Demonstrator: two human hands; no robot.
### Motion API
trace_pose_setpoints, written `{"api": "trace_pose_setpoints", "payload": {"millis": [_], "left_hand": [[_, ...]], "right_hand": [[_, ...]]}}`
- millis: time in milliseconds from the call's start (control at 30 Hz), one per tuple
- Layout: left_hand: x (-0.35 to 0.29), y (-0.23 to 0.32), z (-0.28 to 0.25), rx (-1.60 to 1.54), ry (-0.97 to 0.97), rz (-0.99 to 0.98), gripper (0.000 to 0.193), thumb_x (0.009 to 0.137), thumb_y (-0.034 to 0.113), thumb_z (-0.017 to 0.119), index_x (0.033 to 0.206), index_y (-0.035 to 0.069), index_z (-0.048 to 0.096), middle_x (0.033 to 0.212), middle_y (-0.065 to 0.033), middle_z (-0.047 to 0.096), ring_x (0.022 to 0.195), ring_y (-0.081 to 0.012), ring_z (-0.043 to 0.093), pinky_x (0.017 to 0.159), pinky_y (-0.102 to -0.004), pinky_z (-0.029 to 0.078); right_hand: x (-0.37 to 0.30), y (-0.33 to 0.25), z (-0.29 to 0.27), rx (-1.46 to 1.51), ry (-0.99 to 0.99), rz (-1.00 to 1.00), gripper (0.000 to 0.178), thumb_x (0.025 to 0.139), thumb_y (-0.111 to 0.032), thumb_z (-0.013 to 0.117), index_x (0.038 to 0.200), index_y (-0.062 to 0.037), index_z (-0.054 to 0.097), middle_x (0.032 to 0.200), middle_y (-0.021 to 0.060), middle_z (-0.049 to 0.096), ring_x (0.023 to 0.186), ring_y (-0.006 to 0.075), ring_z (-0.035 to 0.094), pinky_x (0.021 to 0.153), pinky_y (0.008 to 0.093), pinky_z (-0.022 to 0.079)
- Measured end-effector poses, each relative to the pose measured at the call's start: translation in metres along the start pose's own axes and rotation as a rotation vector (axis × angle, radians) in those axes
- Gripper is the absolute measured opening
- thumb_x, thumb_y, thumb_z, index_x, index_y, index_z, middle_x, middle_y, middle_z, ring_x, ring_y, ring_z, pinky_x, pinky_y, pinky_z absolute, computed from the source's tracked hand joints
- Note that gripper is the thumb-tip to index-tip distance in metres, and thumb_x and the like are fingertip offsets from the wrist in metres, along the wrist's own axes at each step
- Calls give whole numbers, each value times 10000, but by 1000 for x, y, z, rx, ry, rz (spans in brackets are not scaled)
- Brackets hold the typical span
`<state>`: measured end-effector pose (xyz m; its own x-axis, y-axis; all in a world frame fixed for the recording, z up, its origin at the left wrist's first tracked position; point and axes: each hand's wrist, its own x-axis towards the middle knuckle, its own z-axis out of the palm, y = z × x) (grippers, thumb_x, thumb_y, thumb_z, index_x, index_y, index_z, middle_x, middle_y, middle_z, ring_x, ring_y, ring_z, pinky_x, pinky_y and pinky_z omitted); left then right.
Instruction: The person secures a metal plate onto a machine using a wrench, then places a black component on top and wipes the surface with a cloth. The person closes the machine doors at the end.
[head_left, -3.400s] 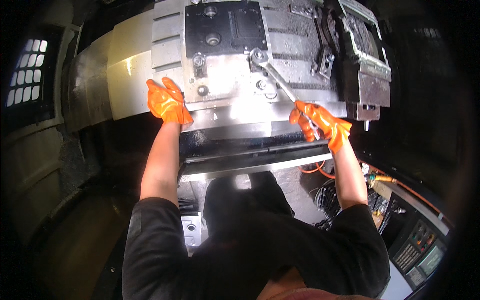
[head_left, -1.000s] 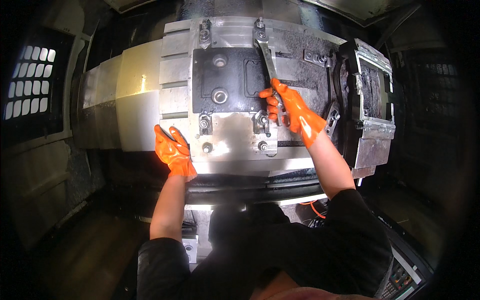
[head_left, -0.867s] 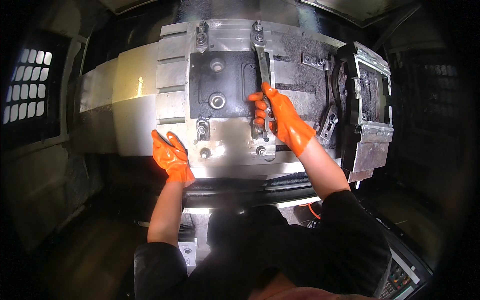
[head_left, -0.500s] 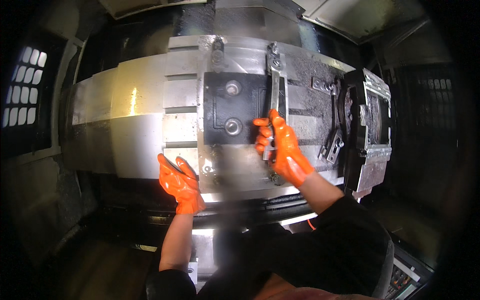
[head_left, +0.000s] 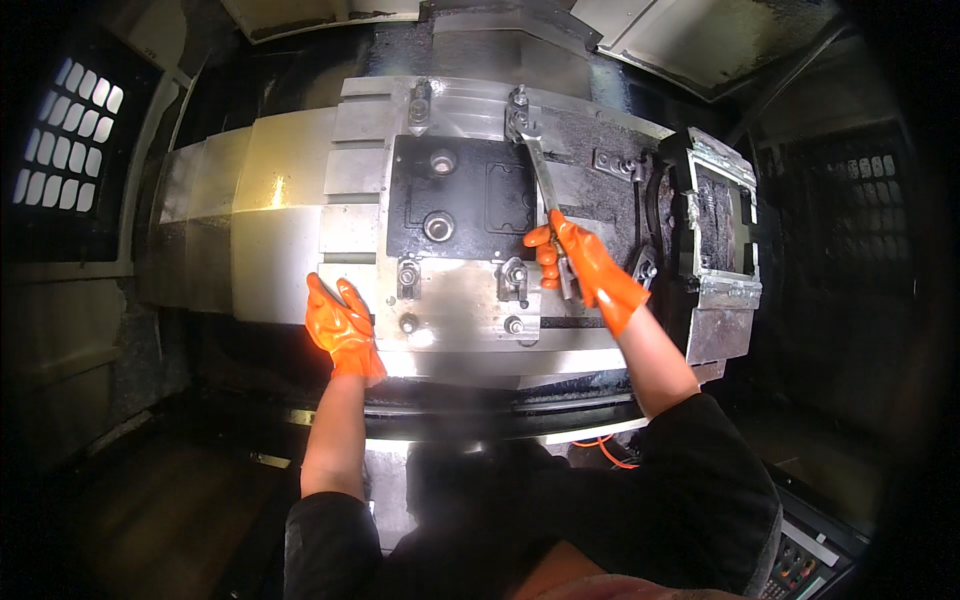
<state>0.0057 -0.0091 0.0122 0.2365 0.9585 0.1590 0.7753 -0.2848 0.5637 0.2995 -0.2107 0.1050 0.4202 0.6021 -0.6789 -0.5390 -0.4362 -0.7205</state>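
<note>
My right hand [head_left: 590, 268], in an orange rubber glove, is closed around the lower part of a long steel wrench [head_left: 542, 172]. The wrench's open jaw is at the nut of the far right clamp [head_left: 519, 108]; whether it grips the nut I cannot tell. That clamp stands at the far edge of a black plate [head_left: 465, 195] with two round holes. My gloved left hand [head_left: 342, 325] lies on the near left edge of the metal machine table [head_left: 350, 215], thumb apart from its fingers, holding nothing.
Further clamps stand at the plate's far left [head_left: 420, 103], near left [head_left: 408, 277] and near right [head_left: 513, 275]. Dark metal chips [head_left: 610, 208] cover the table on the right, around loose clamp parts [head_left: 622, 164]. A black frame-shaped fixture [head_left: 725, 205] stands beyond them.
The wrench's near end and my right hand have swung right, uncovering the near right clamp. My left hand stays at the table edge. The whole view has shifted slightly.
</note>
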Motion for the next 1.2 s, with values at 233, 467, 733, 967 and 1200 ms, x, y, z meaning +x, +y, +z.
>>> {"api": "trace_pose_setpoints", "payload": {"millis": [233,467,733,967,1200], "left_hand": [[-2,-6,6,63,16,42,387,1012,301,599,1255,8,530,984,-208,628,863,-384,609,783,-414,512],[0,-16,8,152,7,87,422,1016,324,598,1278,-2,538,1055,-192,633,922,-354,620,782,-424,527],[-3,-24,18,-295,53,-68,345,1053,340,587,1124,3,603,991,-19,566,900,-94,529,704,-194,533],[-3,-16,13,38,2,-22,285,1053,253,570,1194,6,550,955,-99,577,871,-233,558,774,-330,514],[1,-27,26,75,79,78,272,1036,265,586,1186,39,561,953,-42,577,896,-185,587,819,-317,559]], "right_hand": [[-12,-39,-52,-258,-68,-18,598,1020,-589,541,1056,-12,693,742,1,561,580,141,545,555,294,495],[7,-77,-89,-558,-32,122,596,979,-604,596,994,-21,717,662,43,591,521,170,589,511,302,518],[34,-87,-114,-642,12,123,540,965,-583,640,911,-49,702,644,27,608,449,156,556,426,309,480],[44,-63,-112,-523,92,76,530,965,-576,643,910,-52,702,670,36,626,459,161,559,425,316,479],[31,-69,-99,-489,154,4,467,977,-519,647,1000,-57,712,774,46,676,479,153,561,414,306,465]]}}
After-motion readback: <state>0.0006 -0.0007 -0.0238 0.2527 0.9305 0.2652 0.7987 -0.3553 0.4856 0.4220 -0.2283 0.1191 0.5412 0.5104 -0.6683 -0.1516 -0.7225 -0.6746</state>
